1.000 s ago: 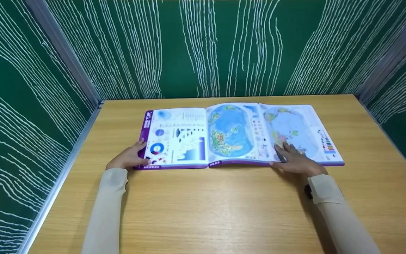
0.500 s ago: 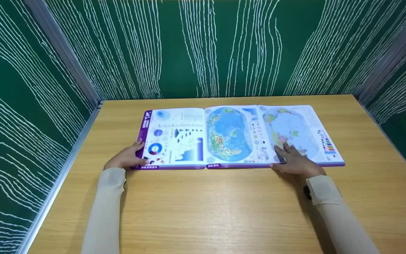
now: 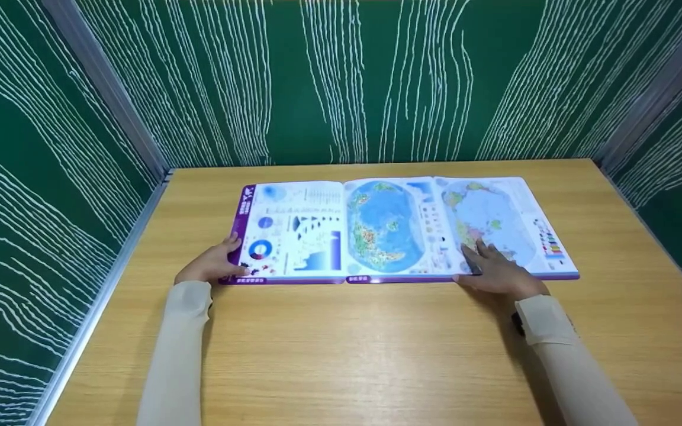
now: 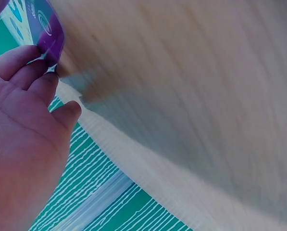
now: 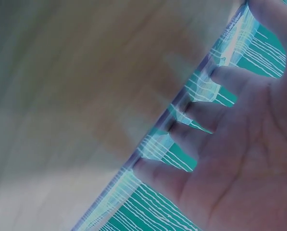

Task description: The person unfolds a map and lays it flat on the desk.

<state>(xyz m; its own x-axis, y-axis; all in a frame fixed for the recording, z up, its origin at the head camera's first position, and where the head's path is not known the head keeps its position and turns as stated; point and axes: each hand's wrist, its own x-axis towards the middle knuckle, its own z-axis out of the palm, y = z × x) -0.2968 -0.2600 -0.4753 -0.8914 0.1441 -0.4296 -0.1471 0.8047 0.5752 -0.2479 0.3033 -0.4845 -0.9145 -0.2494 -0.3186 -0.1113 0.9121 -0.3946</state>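
A purple-bordered atlas [image 3: 293, 201] lies spread out near the back of the table, with a page of charts on the left and blue world maps in the middle and at the right. My left hand [image 3: 211, 263] grips its front left corner, thumb on the page; in the left wrist view the fingers [image 4: 43, 86] meet the purple corner. My right hand [image 3: 498, 272] rests on the right-hand map with its fingers spread, near the front edge. The right wrist view shows the palm and straight, separated fingers [image 5: 201, 137] against the pages.
The wooden table [image 3: 353, 349] extends in front of the atlas and to both sides. Green panels [image 3: 376, 77] with wavy white lines rise behind it and at both sides, joined by grey corner posts [image 3: 104, 83].
The raised middle pages have settled flatter, and the atlas's left side has shifted slightly left with my left hand. My right hand has hardly moved.
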